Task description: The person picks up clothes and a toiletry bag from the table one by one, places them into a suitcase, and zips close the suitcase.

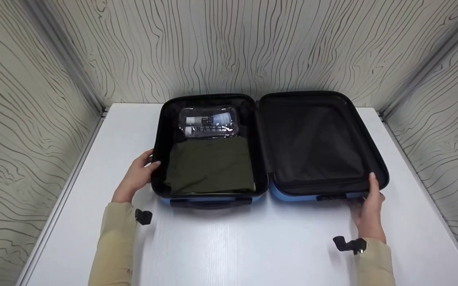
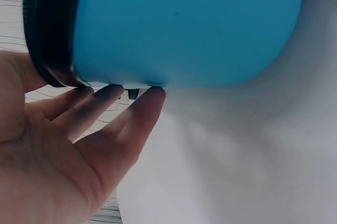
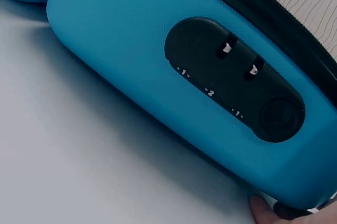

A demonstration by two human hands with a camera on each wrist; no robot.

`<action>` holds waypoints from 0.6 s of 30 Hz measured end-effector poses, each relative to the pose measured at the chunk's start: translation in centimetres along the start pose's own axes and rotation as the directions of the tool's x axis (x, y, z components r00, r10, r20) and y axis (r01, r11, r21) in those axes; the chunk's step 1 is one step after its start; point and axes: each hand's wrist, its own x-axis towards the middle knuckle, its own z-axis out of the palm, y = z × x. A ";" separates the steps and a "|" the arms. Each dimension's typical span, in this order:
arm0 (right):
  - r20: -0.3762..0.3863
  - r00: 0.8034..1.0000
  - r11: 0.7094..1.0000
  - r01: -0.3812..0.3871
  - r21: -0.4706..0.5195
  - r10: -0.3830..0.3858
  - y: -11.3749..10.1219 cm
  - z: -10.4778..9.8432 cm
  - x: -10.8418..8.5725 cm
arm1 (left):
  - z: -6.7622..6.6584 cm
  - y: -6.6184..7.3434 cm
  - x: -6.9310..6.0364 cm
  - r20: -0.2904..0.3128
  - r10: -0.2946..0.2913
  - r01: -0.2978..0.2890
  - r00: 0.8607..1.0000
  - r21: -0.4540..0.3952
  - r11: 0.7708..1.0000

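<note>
An open blue suitcase (image 1: pixel 264 159) with black lining lies flat on the white table, its two halves side by side. In the left half is a folded dark green garment (image 1: pixel 212 165), below a clear pouch (image 1: pixel 209 122) of toiletry bottles. My left hand (image 1: pixel 138 174) holds that half's left side; its thumb is over the rim and its fingers touch the blue shell (image 2: pixel 184 29). At the right half's front corner, my right hand (image 1: pixel 370 210) grips with one digit over the rim. A fingertip (image 3: pixel 260 208) shows at the shell's lower edge; its other fingers are mostly hidden.
A black carry handle (image 1: pixel 211 203) is on the left half's front side. The right half's front has a black combination lock (image 3: pixel 234 79). Patterned panels (image 1: pixel 229 47) stand behind and on both sides of the white table (image 1: pixel 221 250).
</note>
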 end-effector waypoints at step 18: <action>0.010 0.996 0.981 0.081 0.176 -0.085 -0.5 2.2 -1.9 | 0.4 -0.1 -0.1 -0.031 0.000 0.002 1.000 0.070 0.998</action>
